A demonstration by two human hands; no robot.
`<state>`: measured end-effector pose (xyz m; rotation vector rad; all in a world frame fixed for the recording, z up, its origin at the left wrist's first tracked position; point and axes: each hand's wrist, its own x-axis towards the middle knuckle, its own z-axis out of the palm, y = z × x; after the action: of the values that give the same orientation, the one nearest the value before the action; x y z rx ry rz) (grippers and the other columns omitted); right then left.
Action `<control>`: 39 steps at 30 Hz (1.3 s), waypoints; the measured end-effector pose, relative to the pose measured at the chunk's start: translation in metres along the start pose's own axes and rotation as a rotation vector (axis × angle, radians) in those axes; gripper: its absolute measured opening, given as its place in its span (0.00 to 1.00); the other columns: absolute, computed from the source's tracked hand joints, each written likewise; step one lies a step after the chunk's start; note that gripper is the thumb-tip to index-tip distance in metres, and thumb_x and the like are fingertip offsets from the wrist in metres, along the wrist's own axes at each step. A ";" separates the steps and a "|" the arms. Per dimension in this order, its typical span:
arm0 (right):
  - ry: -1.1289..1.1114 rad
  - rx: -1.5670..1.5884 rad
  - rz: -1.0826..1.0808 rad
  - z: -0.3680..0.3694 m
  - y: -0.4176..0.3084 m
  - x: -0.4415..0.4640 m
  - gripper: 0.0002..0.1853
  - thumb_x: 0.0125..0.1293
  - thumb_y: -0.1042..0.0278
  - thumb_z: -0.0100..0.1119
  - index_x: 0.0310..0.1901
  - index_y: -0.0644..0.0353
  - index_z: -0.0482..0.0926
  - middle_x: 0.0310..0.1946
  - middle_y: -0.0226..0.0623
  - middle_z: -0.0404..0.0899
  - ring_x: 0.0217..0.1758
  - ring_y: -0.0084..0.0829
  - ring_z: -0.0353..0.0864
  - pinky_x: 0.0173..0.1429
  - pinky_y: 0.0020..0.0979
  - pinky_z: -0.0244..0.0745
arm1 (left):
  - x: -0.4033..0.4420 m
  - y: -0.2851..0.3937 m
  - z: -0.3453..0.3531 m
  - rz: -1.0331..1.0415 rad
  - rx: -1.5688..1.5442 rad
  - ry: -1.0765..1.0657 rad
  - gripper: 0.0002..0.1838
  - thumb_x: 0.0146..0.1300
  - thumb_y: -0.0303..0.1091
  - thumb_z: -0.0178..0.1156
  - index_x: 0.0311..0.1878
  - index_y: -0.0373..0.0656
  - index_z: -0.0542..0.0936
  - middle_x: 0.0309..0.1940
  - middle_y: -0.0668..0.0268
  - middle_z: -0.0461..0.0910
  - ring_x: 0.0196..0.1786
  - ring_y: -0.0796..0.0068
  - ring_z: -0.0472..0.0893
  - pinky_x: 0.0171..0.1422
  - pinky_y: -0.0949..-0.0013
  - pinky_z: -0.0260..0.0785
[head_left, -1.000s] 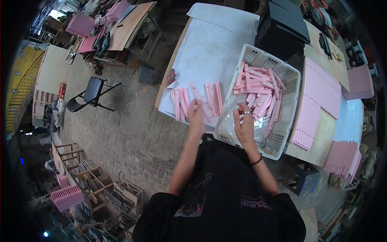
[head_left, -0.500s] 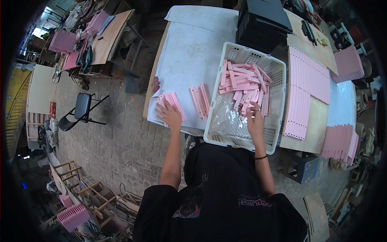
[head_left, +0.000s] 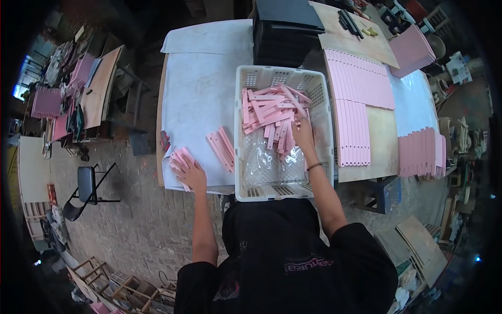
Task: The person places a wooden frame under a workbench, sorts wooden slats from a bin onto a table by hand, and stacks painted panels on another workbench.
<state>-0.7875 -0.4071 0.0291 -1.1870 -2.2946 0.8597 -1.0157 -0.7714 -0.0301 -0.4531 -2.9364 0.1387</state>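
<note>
Pink strips (head_left: 181,153) lie by both of our hands. Going from the left, a small red thing (head_left: 165,140) sits at the left edge of the bench (head_left: 204,78). Just nearer to us, at the near left corner, is a small bunch of strips. Our left hand (head_left: 193,177) lies on top of it, with its fingers spread out flat.

Next comes another little bunch (head_left: 220,149). It leans a bit, in between our left hand and the white basket (head_left: 238,157), and no hand touches it.

The basket is on the right side of the bench, at the near edge. A messy pile of strips (head_left: 269,110) fills its middle and far part, and clear plastic (head_left: 293,167) shows in the near part. Our right hand (head_left: 304,135) is at the right side of the pile, fingers bent down. We cannot tell if they pinch a strip.

We think the step in hand is keeping the left bunch neat while feeling in the pile. Taking a strip from there would call for a careful pinch, since the strips cross over each other and could drag their neighbours along.
</note>
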 end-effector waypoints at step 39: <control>-0.318 0.480 -0.114 -0.052 -0.185 -0.106 0.26 0.66 0.66 0.62 0.66 0.57 0.72 0.38 0.37 0.70 0.35 0.28 0.71 0.38 0.29 0.70 | -0.047 0.135 -0.219 -0.464 -2.337 -0.591 0.15 0.75 0.35 0.51 0.59 0.40 0.67 0.46 0.62 0.77 0.47 0.73 0.79 0.49 0.66 0.74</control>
<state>-0.8036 -0.5599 0.1853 -0.7432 -2.1731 1.5357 -0.8932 -0.6433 0.1623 0.2397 -1.6804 -3.3985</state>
